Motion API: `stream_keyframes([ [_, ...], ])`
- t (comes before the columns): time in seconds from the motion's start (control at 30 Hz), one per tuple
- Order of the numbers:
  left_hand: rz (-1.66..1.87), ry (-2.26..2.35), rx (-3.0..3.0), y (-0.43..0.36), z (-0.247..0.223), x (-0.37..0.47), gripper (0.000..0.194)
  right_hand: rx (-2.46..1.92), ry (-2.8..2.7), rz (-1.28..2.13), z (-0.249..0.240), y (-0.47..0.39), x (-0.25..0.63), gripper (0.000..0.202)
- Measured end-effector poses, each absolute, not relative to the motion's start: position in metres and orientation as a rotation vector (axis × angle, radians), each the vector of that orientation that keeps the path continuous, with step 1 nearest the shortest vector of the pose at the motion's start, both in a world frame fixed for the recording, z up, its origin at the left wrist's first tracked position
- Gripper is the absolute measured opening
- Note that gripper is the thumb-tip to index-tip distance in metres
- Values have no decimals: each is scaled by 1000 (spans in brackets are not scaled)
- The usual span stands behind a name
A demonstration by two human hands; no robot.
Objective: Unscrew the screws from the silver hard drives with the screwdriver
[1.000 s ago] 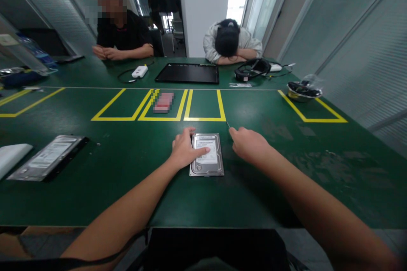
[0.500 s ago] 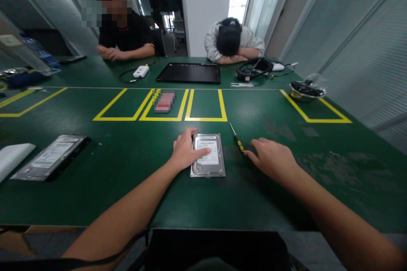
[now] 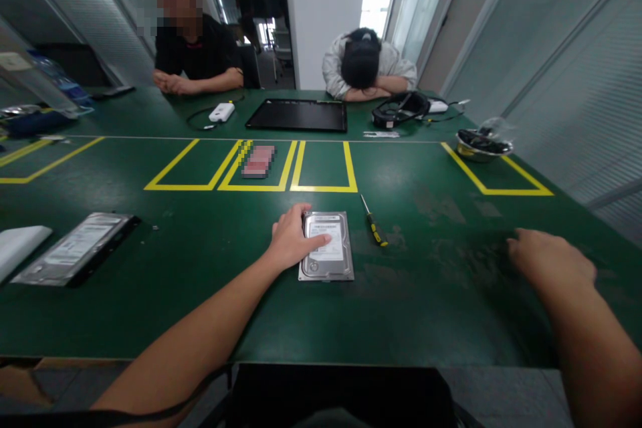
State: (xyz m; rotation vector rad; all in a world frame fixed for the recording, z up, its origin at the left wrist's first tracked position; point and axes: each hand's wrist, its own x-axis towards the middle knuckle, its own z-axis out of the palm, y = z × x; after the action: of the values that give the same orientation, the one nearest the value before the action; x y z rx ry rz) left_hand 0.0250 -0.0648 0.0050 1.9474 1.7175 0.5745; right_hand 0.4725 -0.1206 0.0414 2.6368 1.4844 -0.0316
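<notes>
A silver hard drive with a white label lies flat on the green table, in front of me. My left hand grips its left edge, the thumb resting across the label. Just right of the drive is a screwdriver with a yellow and black handle, its tip pointing away from me; neither hand touches it. Over the right part of the table is my right hand, its fingers curled and bunched. The fingertips are blurred, and whether they hold anything small cannot be made out.
Another hard drive and a white object lie at the left. Yellow tape outlines cross the table, one holding a pixelated pink item. A metal bowl stands back right. Two people sit opposite, behind a black panel.
My right hand has moved away from the screwdriver handle, far to the right, and its fingers have bunched up. The screwdriver stays on the table. My left hand keeps its place on the drive.
</notes>
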Motion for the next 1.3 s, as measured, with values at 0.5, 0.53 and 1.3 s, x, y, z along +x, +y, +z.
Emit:
stream_keyframes([
  [0.5, 599, 1712, 1952, -64, 6, 27, 75, 2633, 1281, -58, 28, -116, 486, 39],
  [0.53, 597, 1712, 1951, -64, 6, 27, 76, 2632, 1281, -47, 28, -116, 487, 39],
  [1.3, 627, 1709, 1942, -62, 1, 27, 82, 2575, 1330, 120, 32, -110, 489, 29],
])
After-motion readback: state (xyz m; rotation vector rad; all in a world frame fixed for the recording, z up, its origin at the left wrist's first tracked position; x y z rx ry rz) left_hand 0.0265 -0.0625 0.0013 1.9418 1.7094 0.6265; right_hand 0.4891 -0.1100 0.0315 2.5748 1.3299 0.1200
